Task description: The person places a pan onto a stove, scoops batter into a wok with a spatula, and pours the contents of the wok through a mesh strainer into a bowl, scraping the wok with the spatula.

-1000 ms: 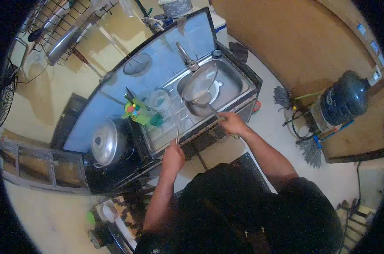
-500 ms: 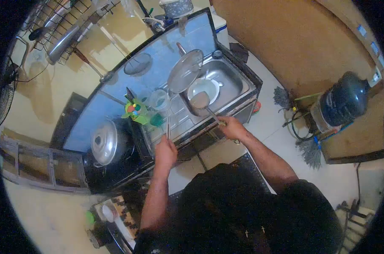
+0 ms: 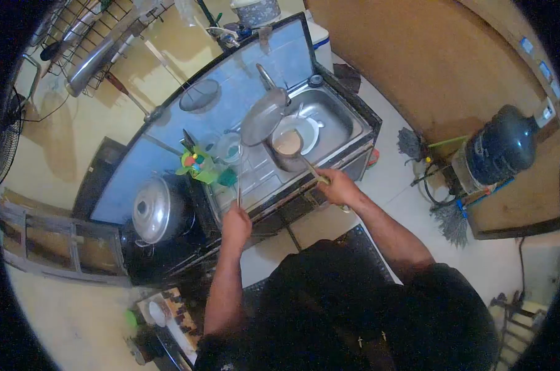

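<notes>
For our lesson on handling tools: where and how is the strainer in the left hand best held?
Probably grip the strainer by the near end of its handle, coming from the person's side, as the left hand does. The handle is long and thin and points back toward the body, while the broad round head lies farther out.

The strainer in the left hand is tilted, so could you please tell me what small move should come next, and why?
Perhaps bring the strainer rightward over the sink basin: the left hand holds it tilted, mostly left of the basin in view, while the right hand holds the ladle over the basin.
</notes>
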A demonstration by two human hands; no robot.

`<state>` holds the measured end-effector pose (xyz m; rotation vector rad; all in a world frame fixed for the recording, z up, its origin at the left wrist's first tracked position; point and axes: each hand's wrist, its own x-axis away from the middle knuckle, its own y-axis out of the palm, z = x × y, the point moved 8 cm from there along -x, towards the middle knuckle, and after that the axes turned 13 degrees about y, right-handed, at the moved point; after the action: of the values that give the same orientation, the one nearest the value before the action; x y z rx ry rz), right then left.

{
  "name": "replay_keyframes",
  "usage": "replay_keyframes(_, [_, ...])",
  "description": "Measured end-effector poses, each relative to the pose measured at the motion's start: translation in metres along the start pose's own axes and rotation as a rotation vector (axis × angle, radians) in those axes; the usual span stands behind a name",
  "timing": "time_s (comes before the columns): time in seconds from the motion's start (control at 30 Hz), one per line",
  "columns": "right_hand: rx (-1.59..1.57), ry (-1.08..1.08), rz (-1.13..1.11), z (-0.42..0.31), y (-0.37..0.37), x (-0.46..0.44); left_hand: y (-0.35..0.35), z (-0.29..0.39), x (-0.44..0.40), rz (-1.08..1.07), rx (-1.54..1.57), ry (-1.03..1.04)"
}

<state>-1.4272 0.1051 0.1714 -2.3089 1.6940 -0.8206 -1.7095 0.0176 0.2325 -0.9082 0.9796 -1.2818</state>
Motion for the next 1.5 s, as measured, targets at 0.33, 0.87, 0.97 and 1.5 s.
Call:
replay_keyframes(0.33, [0.008, 0.14, 0.014, 0.022, 0.004, -0.025, -0.008, 0.032, 0.016, 0.01, 0.09, 0.054])
replay_keyframes(0.87, [-0.106, 0.149, -0.026, 0.028, 0.002, -0.009, -0.001, 0.012, 0.037, 0.029, 0.113, -0.036])
replay_keyframes(0.97, [-0.129, 0.153, -0.038, 0.02, 0.003, -0.01, 0.002, 0.018, 0.037, 0.057, 0.078, -0.007])
replay_keyframes(1.5, [-0.671, 0.223, -0.232, 0.025, 0.005, 0.023, 0.032, -0.031, 0.054, 0.044, 0.67, -0.153])
